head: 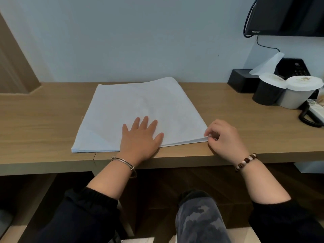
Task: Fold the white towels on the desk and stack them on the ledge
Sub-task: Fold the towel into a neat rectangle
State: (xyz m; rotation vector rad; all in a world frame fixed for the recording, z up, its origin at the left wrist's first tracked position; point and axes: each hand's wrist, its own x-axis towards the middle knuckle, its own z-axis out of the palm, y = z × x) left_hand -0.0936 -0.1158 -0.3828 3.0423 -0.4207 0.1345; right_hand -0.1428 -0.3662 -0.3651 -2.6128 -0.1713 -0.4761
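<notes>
A white towel (pixel 133 106) lies flat on the wooden desk (pixel 43 120), folded into a broad square of at least two layers. Its near edge runs along the desk's front edge. My left hand (pixel 140 137) presses flat on the towel's near middle, fingers spread. My right hand (pixel 224 135) pinches the towel's near right corner between thumb and fingers, at the desk's front edge.
At the back right stand a black tissue box (pixel 240 83), a black cup (pixel 268 92) and a white cup (pixel 298 93), both lidded, and a corded phone (pixel 310 116). A dark screen (pixel 287 16) hangs on the wall above. My knee (pixel 198 216) is under the desk.
</notes>
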